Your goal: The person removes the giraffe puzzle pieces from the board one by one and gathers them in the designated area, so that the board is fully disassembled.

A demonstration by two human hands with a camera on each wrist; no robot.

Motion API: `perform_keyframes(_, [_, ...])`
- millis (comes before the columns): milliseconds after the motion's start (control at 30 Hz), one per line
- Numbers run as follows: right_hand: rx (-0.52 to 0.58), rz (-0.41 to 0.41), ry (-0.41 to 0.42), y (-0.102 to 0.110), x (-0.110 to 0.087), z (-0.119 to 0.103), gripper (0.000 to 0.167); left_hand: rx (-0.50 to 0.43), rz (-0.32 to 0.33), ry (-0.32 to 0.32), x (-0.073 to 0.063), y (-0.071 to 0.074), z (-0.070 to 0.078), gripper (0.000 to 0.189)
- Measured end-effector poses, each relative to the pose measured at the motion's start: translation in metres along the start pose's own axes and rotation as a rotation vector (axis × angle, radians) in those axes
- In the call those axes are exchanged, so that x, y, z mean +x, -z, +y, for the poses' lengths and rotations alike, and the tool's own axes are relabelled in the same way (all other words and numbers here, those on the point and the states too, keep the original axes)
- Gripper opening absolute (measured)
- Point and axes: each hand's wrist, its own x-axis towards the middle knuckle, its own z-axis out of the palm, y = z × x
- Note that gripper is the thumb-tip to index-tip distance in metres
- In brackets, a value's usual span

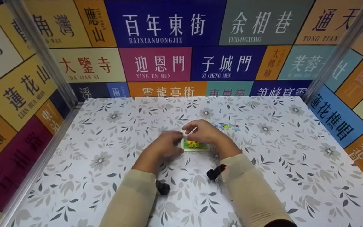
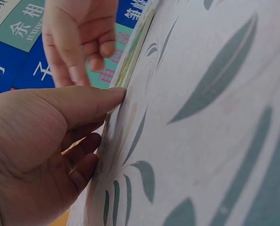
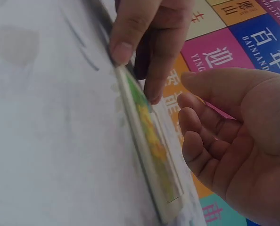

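Observation:
A small framed jigsaw puzzle board (image 1: 197, 146), showing a yellow giraffe-like figure on green, lies flat on the table. My left hand (image 1: 168, 143) holds the board's left end, its thumb at the near corner and its fingers at the far edge. In the right wrist view, the left hand's thumb and fingers (image 3: 152, 89) span that end of the board (image 3: 152, 146). Just above the board my right hand (image 1: 204, 131) hovers with loosely bent fingers. No object shows between its thumb and fingers (image 3: 192, 120) in the right wrist view.
Several loose jigsaw pieces (image 1: 228, 127), blue and yellow, lie on the table beyond the right wrist. The table (image 1: 106, 183) has a floral cover. Panels with large lettering (image 1: 165, 23) stand along its back and sides.

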Motion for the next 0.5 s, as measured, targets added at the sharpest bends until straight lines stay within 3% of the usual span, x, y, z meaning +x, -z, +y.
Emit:
perform_keyframes(233, [-0.015,-0.028,-0.084,-0.004,0.003,0.012,0.044,-0.013,-0.001,-0.010,-0.001,0.000,0.000,0.060])
perform_keyframes(500, [-0.036,-0.059,-0.084,-0.006,0.000,0.015,0.048,0.007,0.009,-0.025,-0.002,-0.002,-0.001,0.063])
